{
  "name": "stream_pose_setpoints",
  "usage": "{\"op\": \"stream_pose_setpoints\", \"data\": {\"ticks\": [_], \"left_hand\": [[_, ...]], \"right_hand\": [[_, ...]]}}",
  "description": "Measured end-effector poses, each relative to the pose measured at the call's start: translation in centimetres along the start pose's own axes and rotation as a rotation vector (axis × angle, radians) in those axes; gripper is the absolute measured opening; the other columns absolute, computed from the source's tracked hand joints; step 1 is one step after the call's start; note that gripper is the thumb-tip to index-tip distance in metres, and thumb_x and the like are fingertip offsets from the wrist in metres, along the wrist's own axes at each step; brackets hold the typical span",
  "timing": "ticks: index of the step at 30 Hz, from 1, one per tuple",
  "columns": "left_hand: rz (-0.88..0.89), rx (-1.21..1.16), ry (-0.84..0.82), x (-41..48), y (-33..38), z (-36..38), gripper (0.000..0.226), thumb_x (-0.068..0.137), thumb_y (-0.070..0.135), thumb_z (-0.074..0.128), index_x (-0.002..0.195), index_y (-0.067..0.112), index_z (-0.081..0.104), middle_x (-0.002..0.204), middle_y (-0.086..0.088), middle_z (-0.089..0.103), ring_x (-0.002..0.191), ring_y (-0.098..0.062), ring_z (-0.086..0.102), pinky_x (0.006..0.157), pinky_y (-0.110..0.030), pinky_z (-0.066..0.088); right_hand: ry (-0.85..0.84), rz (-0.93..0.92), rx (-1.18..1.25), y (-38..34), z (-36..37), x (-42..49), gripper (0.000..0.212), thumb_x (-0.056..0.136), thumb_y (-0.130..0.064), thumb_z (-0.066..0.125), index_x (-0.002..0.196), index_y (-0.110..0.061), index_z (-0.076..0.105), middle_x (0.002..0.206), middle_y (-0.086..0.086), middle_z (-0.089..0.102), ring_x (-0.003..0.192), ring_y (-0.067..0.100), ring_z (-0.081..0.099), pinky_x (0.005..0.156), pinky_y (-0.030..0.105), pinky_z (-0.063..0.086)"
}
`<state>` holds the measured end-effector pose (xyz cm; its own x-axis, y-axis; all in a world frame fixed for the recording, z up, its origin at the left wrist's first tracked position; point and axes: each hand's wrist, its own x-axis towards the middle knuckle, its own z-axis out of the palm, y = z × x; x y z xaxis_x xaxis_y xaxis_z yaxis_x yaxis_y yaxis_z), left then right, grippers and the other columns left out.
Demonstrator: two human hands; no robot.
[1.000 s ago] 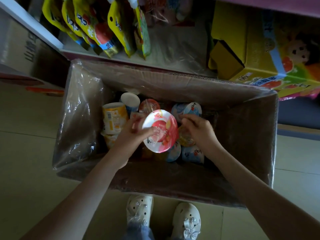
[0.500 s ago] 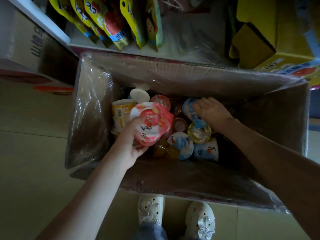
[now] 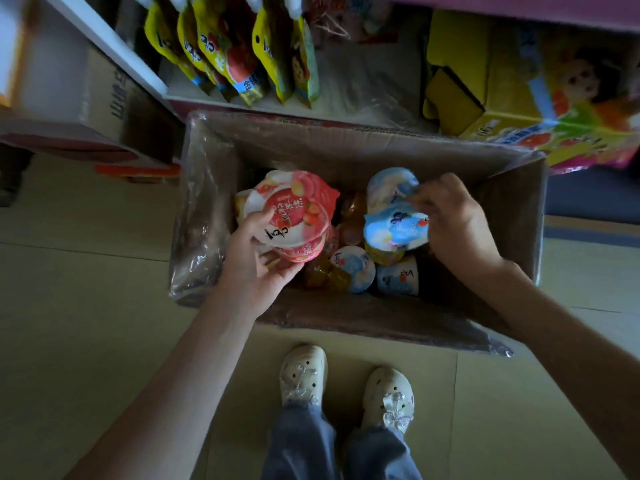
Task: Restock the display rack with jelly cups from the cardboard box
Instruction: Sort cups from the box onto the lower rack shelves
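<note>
Brown cardboard fills the far left, where a plain carton (image 3: 104, 98) sits on the tiled floor (image 3: 69, 306) beside the white edge of the display rack (image 3: 114, 45). Yellow snack pouches (image 3: 221, 50) stand in a row on the rack's low shelf, just beyond the open cardboard box (image 3: 346, 150), whose far side lies against the rack. Clear plastic film (image 3: 204, 216) covers the box's left wall. Your left hand (image 3: 256, 268) is over the left part of the box and grips a stack of red-lidded jelly cups (image 3: 294, 209): your thumb lies on the near edge of the top lid and your fingers curl underneath. More jelly cups (image 3: 353, 268) lie loose on the box floor between your hands, some upright and some on their sides. To the right, your right hand (image 3: 453, 230) pinches a blue-lidded jelly cup (image 3: 394, 226) at the right edge of its lid, fingertips curled, with the cup raised above the loose ones. A second blue-lidded cup (image 3: 391, 181) shows just beyond it; whether your fingers touch it too, you cannot tell. A yellow printed carton (image 3: 519, 81) sits on the rack at far right. Your pale clogs (image 3: 303, 374) stand on the floor near the box's near wall.
</note>
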<state>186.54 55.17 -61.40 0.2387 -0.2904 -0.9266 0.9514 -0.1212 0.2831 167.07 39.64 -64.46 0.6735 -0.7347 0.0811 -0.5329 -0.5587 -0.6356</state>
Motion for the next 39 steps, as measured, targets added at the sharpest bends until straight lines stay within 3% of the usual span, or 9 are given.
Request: {"op": "stream_pose_setpoints", "data": {"ticks": [2,9,14,18,22,28,31,36,39], "left_hand": [[-0.036,-0.024,-0.058,-2.1,-0.3,-0.4,0.049,0.079,0.031,0.067,0.122,0.012,0.055,0.127,-0.019,0.052,0.118,-0.036,0.051,0.098,-0.053,0.044],[-0.156,-0.150,-0.298,-10.4,-1.7,-0.2,0.107,0.052,0.049,0.073,0.144,0.015,0.033,0.148,-0.026,0.029,0.132,-0.053,0.030,0.105,-0.073,-0.002],[-0.183,-0.187,-0.518,-17.3,-2.6,1.6,0.083,0.068,0.056,0.060,0.139,0.015,0.045,0.139,-0.024,0.047,0.127,-0.049,0.043,0.098,-0.076,0.022],[-0.161,-0.118,-0.469,-23.0,-2.0,3.0,0.078,0.075,0.060,0.047,0.136,0.011,0.048,0.130,-0.025,0.056,0.122,-0.046,0.049,0.098,-0.074,0.027],[-0.151,-0.150,-0.455,-27.2,-0.6,5.1,0.081,0.075,0.062,0.046,0.136,0.009,0.048,0.123,-0.023,0.059,0.120,-0.046,0.050,0.095,-0.073,0.031],[-0.083,-0.124,-0.561,-32.6,2.6,9.9,0.078,0.077,0.063,0.044,0.135,0.012,0.052,0.133,-0.019,0.052,0.124,-0.046,0.047,0.096,-0.072,0.030],[-0.054,-0.100,-0.645,-34.9,3.6,11.7,0.083,0.070,0.062,0.049,0.135,0.009,0.050,0.129,-0.021,0.053,0.123,-0.045,0.048,0.093,-0.070,0.036],[-0.032,-0.067,-0.792,-38.5,4.1,14.0,0.080,0.081,0.063,0.043,0.136,0.005,0.046,0.129,-0.030,0.053,0.121,-0.053,0.047,0.099,-0.072,0.029],[0.016,-0.025,-0.803,-40.3,5.3,15.5,0.077,0.079,0.059,0.047,0.135,0.006,0.049,0.134,-0.030,0.049,0.122,-0.052,0.046,0.099,-0.071,0.030]], "right_hand": [[0.060,0.181,0.155,-3.0,-2.8,-1.2,0.023,0.075,0.018,0.051,0.083,0.002,0.064,0.087,0.015,0.052,0.084,0.014,0.054,0.078,0.004,0.041],[0.095,0.864,0.694,-10.3,-11.7,-5.8,0.029,0.090,0.003,0.054,0.073,-0.020,0.059,0.069,-0.003,0.060,0.067,0.013,0.058,0.063,0.030,0.052],[0.014,1.069,0.866,-15.0,-15.3,-7.8,0.013,0.094,0.001,0.049,0.090,-0.008,0.057,0.083,0.012,0.063,0.062,0.021,0.064,0.044,0.028,0.051],[-0.038,0.967,1.025,-17.3,-19.2,-9.0,0.023,0.094,-0.013,0.053,0.114,-0.001,0.057,0.110,0.025,0.064,0.084,0.030,0.067,0.058,0.035,0.058],[-0.182,0.655,1.340,-19.9,-23.4,-9.5,0.085,0.075,-0.046,0.074,0.140,-0.004,0.039,0.135,0.025,0.050,0.121,0.041,0.051,0.096,0.053,0.045],[-0.274,0.364,1.080,-23.9,-29.1,-7.4,0.127,0.057,-0.023,0.088,0.148,-0.033,0.000,0.151,0.004,0.025,0.133,0.022,0.042,0.102,0.040,0.046],[-0.100,0.269,0.749,-25.7,-30.8,-5.9,0.128,0.056,-0.025,0.089,0.146,-0.038,-0.001,0.149,-0.004,0.023,0.139,0.015,0.033,0.107,0.043,0.041],[0.280,0.140,0.773,-28.4,-34.7,-4.4,0.116,0.054,-0.006,0.090,0.142,-0.008,0.015,0.130,-0.024,0.043,0.121,0.000,0.049,0.098,0.024,0.046],[0.383,0.099,0.787,-29.1,-36.9,-3.9,0.106,0.056,-0.021,0.087,0.138,-0.014,0.019,0.134,-0.003,0.040,0.124,0.012,0.048,0.101,0.032,0.046]]}}
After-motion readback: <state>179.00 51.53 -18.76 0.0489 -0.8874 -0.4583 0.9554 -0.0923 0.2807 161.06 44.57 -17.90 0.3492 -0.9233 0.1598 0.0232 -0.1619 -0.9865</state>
